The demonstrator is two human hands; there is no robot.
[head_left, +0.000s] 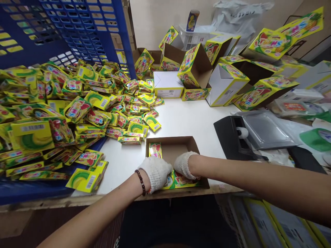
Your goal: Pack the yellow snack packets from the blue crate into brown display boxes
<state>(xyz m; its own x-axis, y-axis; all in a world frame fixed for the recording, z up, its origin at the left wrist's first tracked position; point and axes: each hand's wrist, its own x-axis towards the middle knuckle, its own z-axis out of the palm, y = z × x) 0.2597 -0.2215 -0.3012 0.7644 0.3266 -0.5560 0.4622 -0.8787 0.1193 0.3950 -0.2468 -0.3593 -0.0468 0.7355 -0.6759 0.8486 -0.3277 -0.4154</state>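
Note:
An open brown carton (176, 147) stands on the white table near its front edge. My left hand (156, 172), in a white knit glove, reaches into its left half with the fingers curled down and the fingertips hidden. Beside it my right hand (184, 166), gloved alike, is also closed and points down into the carton. Under and between the hands lie small yellow-green fruit-print boxes, one below my right hand (182, 182) along the carton's front side. Another small box (155, 150) stands in the back left corner. Whatever my fingers grip is hidden.
A blue crate (126, 41) lies tipped at left, with a heap of small fruit-print boxes (77, 108) spilling onto the table. Larger display cartons (193, 65) are stacked at the back. A black scale-like device (230, 137) and a tape roll (318, 139) sit at right.

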